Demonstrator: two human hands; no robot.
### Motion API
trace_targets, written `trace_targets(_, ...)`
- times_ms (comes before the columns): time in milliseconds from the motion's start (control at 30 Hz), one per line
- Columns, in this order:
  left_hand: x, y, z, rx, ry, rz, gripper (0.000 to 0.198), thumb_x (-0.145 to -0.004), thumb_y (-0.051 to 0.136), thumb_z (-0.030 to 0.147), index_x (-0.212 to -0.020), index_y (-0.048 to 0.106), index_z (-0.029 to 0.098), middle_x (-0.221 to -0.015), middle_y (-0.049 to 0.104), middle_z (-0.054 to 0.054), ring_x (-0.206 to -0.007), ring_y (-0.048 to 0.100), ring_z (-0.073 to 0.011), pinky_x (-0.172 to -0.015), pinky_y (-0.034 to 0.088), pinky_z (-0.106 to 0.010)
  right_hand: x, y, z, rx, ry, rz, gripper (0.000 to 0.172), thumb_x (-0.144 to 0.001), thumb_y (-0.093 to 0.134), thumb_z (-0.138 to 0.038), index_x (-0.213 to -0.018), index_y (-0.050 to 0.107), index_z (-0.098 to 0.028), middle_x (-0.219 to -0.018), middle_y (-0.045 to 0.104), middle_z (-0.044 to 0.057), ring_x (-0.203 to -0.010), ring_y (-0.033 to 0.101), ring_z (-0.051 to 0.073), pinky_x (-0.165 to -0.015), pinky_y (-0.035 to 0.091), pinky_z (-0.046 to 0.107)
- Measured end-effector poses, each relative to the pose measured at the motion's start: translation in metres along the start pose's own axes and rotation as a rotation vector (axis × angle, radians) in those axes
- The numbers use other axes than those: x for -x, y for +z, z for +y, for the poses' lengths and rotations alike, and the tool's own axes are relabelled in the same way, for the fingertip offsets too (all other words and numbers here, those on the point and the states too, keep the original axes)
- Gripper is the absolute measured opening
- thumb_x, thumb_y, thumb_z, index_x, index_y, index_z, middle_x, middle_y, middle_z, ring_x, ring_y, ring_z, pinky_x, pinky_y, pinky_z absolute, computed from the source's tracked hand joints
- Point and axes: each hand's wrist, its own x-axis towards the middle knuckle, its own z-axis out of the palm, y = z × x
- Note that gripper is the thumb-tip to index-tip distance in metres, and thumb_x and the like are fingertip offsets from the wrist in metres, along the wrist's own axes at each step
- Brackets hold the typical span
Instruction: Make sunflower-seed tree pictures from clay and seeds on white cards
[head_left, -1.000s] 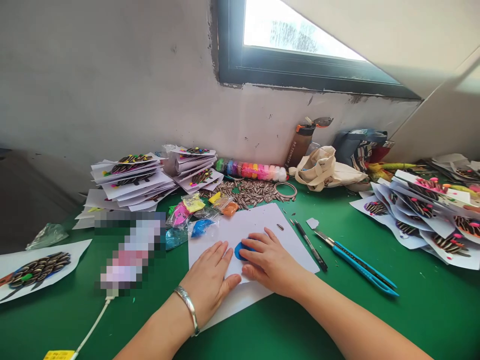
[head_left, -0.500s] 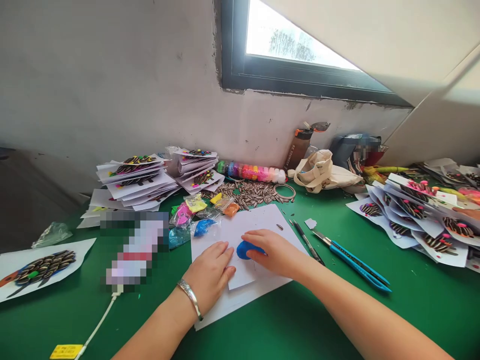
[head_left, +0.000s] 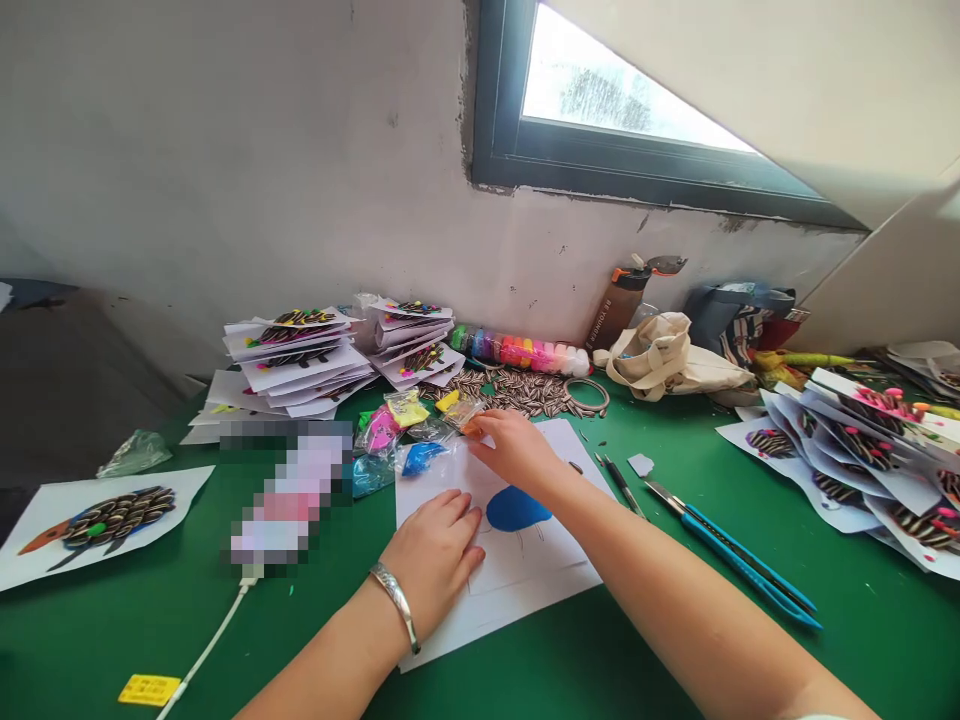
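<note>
White paper sheets (head_left: 442, 640) lie on the green table, the top one bearing a flat blue clay oval (head_left: 517, 508) with thin drawn lines below it. My left hand (head_left: 435, 550) rests flat on the paper left of the oval, fingers stretched out. Beyond the oval, my right hand (head_left: 514, 455) reaches to the far edge of the paper. Its fingertips are closed on a small clear bag of orange clay (head_left: 470, 429), mostly hidden by the hand. Nearby lie bags of blue clay (head_left: 421, 458), pink clay (head_left: 381, 430) and yellow clay (head_left: 407, 408).
Sunflower seeds (head_left: 517, 393) are spread behind the bags, near a tape ring (head_left: 586, 397). A pen (head_left: 621, 487) and blue tweezers (head_left: 750, 565) lie right. Stacks of seed pictures (head_left: 300, 365) stand on both sides. A finished bird picture (head_left: 112, 525) lies left.
My right hand has left the blue clay, now flat on the paper, and moved away from me to the orange clay bag. My left hand stays on the paper. The view has shifted slightly.
</note>
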Motion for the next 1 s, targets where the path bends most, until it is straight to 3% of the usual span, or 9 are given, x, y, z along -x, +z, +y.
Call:
trace_targets(133,0.0,0.0,0.001,0.024,0.001,0.061,0.034,-0.084,0.056,0.019,-0.117,0.062,0.013,-0.12,0.064,-0.013,-0.116,0.056,-0.0298,-0.098,0.049,-0.045,-0.007,0.007,-0.001,0.056,0.025,0.009,0.012,-0.084,0.058,-0.027,-0.092,0.066,-0.022,-0.1,0.067,0.004,-0.09,0.056,0.019,-0.082,0.038,0.029)
trace_targets(500,0.002,0.005,-0.001,0.074,0.022,0.27,0.028,-0.088,0.052,0.022,-0.11,0.065,0.013,-0.11,0.069,-0.01,-0.106,0.062,-0.0274,-0.093,0.053,-0.046,-0.017,0.016,0.0,0.196,0.021,0.0,0.021,-0.092,0.046,-0.026,-0.098,0.065,-0.022,-0.102,0.066,0.008,-0.096,0.052,0.024,-0.08,0.035,0.034)
trace_targets(767,0.002,-0.003,0.004,0.123,0.02,0.294,0.026,-0.091,0.046,0.022,-0.106,0.066,0.016,-0.103,0.071,-0.008,-0.1,0.064,-0.0244,-0.091,0.053,-0.042,-0.016,0.002,-0.008,0.207,0.018,0.023,0.032,-0.094,0.041,-0.034,-0.082,0.067,-0.019,-0.095,0.067,0.009,-0.093,0.053,0.023,-0.083,0.034,0.034)
trace_targets(1000,0.002,-0.007,0.005,0.147,0.01,0.306,0.024,-0.092,0.043,0.02,-0.098,0.066,0.017,-0.094,0.071,-0.007,-0.093,0.064,-0.0234,-0.085,0.054,-0.039,-0.053,0.005,-0.037,0.174,-0.044,-0.029,0.023,-0.091,0.043,-0.024,-0.089,0.065,-0.021,-0.095,0.068,0.008,-0.091,0.056,0.022,-0.077,0.036,0.031)
